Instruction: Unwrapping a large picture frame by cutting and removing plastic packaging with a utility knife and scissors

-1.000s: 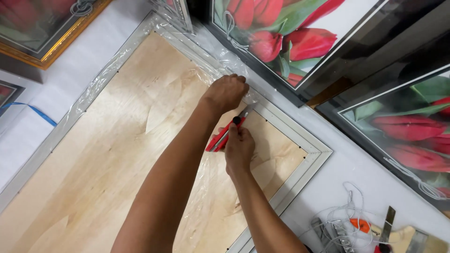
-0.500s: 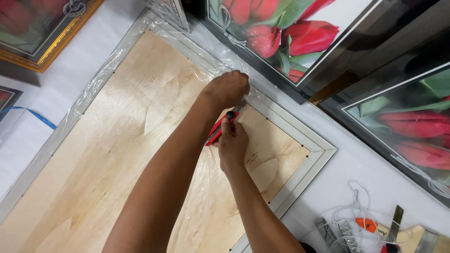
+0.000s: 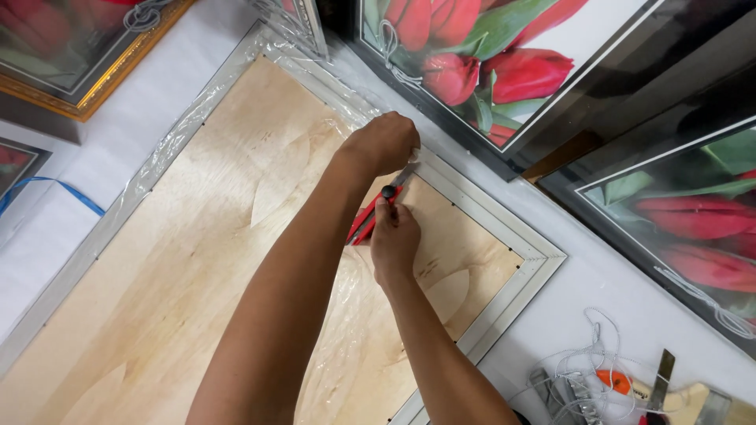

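Note:
A large picture frame (image 3: 516, 271) lies face down, its plywood back (image 3: 197, 252) up and clear plastic wrap (image 3: 181, 138) loose along its silver edges. My right hand (image 3: 394, 240) is shut on a red utility knife (image 3: 374, 212), whose blade points at the frame's far edge. My left hand (image 3: 386, 142) is a fist, pinching the plastic wrap at that edge, just above the blade tip. More crumpled wrap (image 3: 339, 338) lies on the plywood below my right forearm.
Framed red tulip pictures (image 3: 488, 63) lean at the top and right (image 3: 693, 220). A gold-framed picture (image 3: 79, 55) sits top left. White cord (image 3: 583, 362), an orange tool (image 3: 614, 382) and a metal scraper (image 3: 661, 378) lie at bottom right. Blue tape (image 3: 47, 189) lies left.
Both hands and the knife have kept their grip at the frame's far edge; the view has shifted slightly, and the knife sits a little closer under my left fist.

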